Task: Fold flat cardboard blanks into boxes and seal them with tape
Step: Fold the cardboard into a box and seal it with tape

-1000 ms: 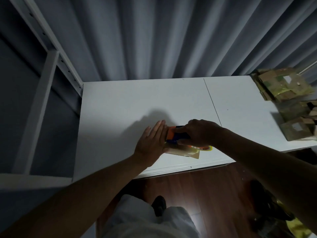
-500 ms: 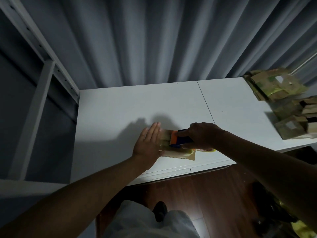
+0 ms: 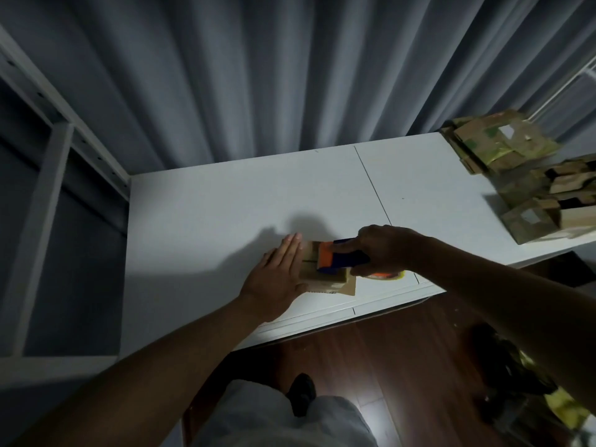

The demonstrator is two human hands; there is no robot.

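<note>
White table (image 3: pixel 225 204): left hand (image 3: pixel 277 275) steadies box (image 3: pixel 309 262); right hand (image 3: pixel 383 250) grips dispenser (image 3: pixel 338 258).

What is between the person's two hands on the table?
In the head view, a small cardboard box with the orange-and-blue tape dispenser on it lies between the left hand and right hand.

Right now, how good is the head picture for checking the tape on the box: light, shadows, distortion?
Head view: dim overall, the white table brightest; both hands cast a dark shadow across it behind the small box. The right hand and tape dispenser hide most of the box top, the left hand its side. Wide-angle bending shows at the edges; the cardboard pile is soft.
</note>
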